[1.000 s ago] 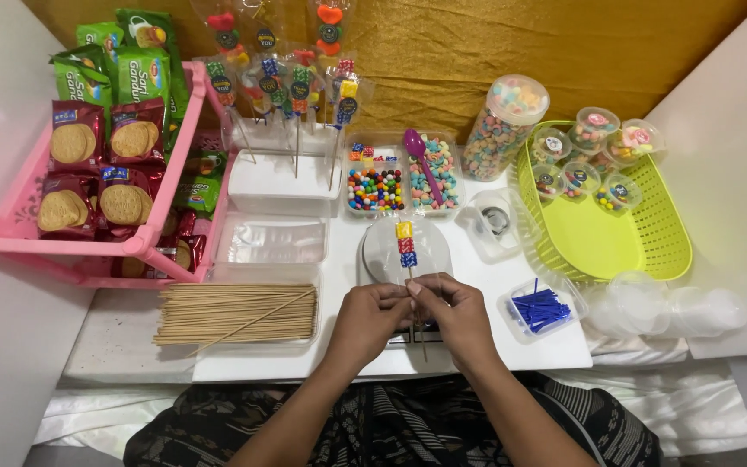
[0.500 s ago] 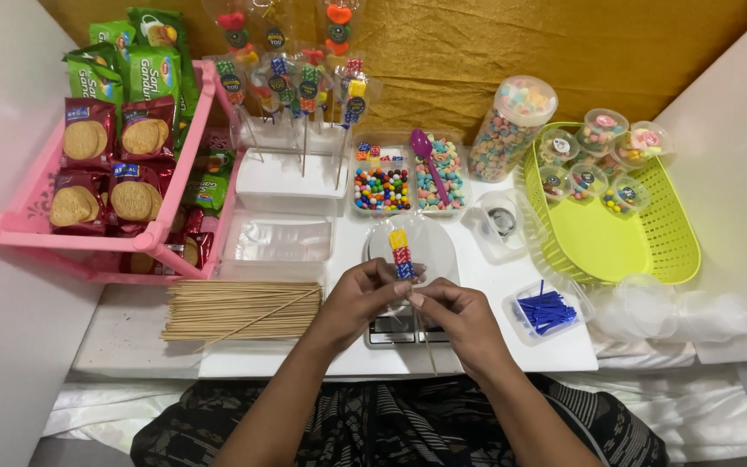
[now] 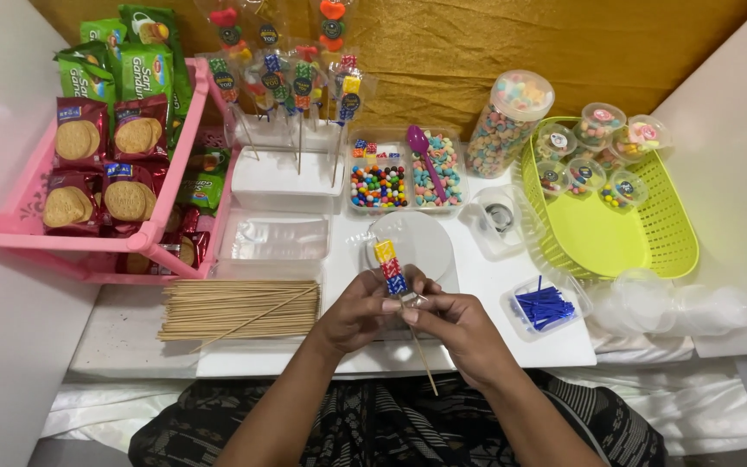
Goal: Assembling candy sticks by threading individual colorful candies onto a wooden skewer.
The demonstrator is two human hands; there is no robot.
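Candy skewer, held over the near edge of the white table, between both hands: yellow, red and blue sweets stacked on the upper end, bare stick slanting down toward the lap. Left hand closed around the skewer just beside the blue sweet, fingertips pinching a clear wrapper there. Right hand likewise closed, thumb and forefinger pinched on the stick just below the sweets, touching the left hand.

Left of the hands, a bundle of plain wooden sticks lying flat, one stick askew on top. Right of them, a small clear tub of blue twist ties, and farther right a heap of clear plastic lids. Just behind the skewer, a round clear lid on the table, and to its left a stack of clear bags.

Farther back, a divided tray of coloured candies with a purple spoon resting across it. Beyond, finished skewers standing upright in a white block. Far left, a pink rack of biscuit packets; far right, a tall jar of pastel sweets beside a lime-green basket holding small filled cups.
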